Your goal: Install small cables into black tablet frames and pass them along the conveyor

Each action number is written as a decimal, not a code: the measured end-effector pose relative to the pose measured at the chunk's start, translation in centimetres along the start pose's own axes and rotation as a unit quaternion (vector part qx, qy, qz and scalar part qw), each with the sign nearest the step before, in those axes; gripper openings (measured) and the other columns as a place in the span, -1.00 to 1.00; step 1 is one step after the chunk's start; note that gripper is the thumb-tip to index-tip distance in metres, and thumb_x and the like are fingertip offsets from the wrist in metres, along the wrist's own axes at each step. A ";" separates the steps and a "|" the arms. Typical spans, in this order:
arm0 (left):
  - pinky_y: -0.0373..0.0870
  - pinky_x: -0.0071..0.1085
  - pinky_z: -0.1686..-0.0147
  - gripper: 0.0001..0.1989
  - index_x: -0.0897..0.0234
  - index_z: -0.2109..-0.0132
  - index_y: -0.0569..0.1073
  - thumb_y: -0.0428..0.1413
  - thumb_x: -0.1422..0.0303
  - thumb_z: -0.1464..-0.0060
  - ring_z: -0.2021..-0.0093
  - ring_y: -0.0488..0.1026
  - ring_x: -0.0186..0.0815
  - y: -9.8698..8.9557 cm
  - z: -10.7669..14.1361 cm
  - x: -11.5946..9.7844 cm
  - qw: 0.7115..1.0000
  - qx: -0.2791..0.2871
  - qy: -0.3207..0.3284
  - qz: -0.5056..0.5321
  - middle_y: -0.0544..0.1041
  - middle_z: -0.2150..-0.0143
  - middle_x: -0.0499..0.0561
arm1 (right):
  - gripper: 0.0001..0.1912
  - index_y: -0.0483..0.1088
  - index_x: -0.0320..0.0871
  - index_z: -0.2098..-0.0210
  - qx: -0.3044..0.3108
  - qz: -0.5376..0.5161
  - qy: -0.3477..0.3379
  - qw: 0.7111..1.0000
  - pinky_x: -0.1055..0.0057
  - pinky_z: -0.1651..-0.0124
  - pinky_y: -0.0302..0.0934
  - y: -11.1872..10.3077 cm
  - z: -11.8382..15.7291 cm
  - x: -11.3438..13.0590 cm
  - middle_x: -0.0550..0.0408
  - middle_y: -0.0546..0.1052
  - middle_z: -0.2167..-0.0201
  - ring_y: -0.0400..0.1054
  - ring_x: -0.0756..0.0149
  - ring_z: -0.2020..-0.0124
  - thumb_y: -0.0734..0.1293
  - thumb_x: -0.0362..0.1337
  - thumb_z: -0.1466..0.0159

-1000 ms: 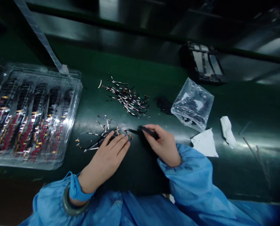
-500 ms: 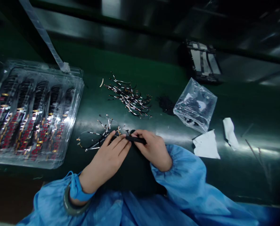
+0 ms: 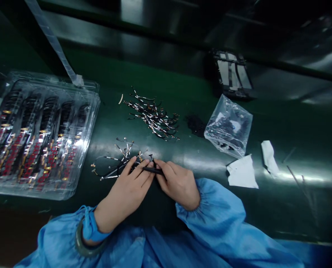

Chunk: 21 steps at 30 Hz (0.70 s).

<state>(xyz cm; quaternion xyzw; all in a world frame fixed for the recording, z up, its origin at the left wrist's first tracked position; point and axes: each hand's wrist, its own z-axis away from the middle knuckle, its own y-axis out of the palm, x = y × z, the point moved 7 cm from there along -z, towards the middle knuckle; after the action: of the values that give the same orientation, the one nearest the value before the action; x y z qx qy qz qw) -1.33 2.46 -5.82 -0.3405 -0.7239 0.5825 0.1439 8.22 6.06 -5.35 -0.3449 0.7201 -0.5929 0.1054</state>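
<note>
My left hand (image 3: 130,186) rests palm down on the bench, fingers bent over a thin black cable whose small T-shaped end (image 3: 151,156) pokes out past the fingertips. Its thumb is hidden underneath. Closed fingers of my right hand (image 3: 178,182) pinch a slim black tool (image 3: 154,170), which reaches left to the left fingertips; its exact kind does not show clearly. Just beyond the left hand lies a small loose group of thin cables (image 3: 118,160) with white bands and gold connectors. Farther off is a bigger heap of similar cables (image 3: 154,117).
Stacked clear plastic trays (image 3: 80,163) with rows of cables stand at left. To the right are a pile of small black parts (image 3: 195,124), a clear plastic bag (image 3: 240,119), white paper scraps (image 3: 242,173) and a black box-like object (image 3: 234,74) at the back.
My right hand has shifted slightly down and left, and the black tool now lies farther left and lower across the fingertips. The left hand is nearly still.
</note>
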 end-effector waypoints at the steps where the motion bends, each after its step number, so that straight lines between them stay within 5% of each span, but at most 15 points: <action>1: 0.12 -0.01 -0.20 -0.66 0.44 -0.03 0.42 -0.16 0.51 -0.24 -0.17 0.28 -0.09 0.1 0.1 0.0 1.000 0.005 0.001 0.001 0.47 -0.06 0.14 | -0.71 0.40 -0.28 0.08 0.009 0.003 -0.008 1.000 0.39 0.40 0.28 0.0 0.2 0.2 0.02 0.51 0.44 0.41 0.29 0.45 0.14 -0.39 -0.29; 13: 0.09 -0.02 -0.24 -0.66 0.42 -0.11 0.37 -0.10 0.45 -0.24 -0.25 0.19 -0.09 0.6 0.6 0.0 0.999 0.048 0.009 -0.016 0.38 -0.16 0.18 | -0.67 0.41 -0.30 0.04 0.092 0.052 0.018 0.994 0.39 0.55 0.22 0.1 0.0 0.8 0.00 0.56 0.47 0.43 0.27 0.54 0.20 -0.37 -0.24; 17: 0.12 -0.02 -0.23 -0.65 0.40 -0.13 0.35 -0.12 0.46 -0.25 -0.19 0.28 -0.12 0.3 0.3 0.0 0.999 0.022 0.007 -0.029 0.41 -0.15 0.15 | -0.73 0.44 -0.11 0.12 0.007 -0.059 0.115 0.992 0.42 0.30 0.32 -1.6 -0.9 -4.4 0.06 0.60 0.26 0.49 0.28 0.32 0.18 -0.29 -0.27; 21: 0.12 -0.02 -0.22 -0.64 0.42 -0.14 0.34 -0.11 0.49 -0.24 -0.20 0.27 -0.11 0.3 0.4 0.0 0.999 0.016 0.011 -0.032 0.37 -0.18 0.15 | -0.70 0.48 -0.13 0.26 -0.104 0.004 0.293 0.950 0.34 0.39 0.26 -3.3 -1.4 -12.2 0.03 0.57 0.46 0.44 0.18 0.45 0.21 -0.10 -0.25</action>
<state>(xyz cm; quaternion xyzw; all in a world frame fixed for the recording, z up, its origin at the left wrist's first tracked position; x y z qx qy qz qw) -1.48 2.19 -6.19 -0.3213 -0.7236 0.5851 0.1754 17.73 14.53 -5.02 -0.1623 0.7780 -0.5895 -0.1446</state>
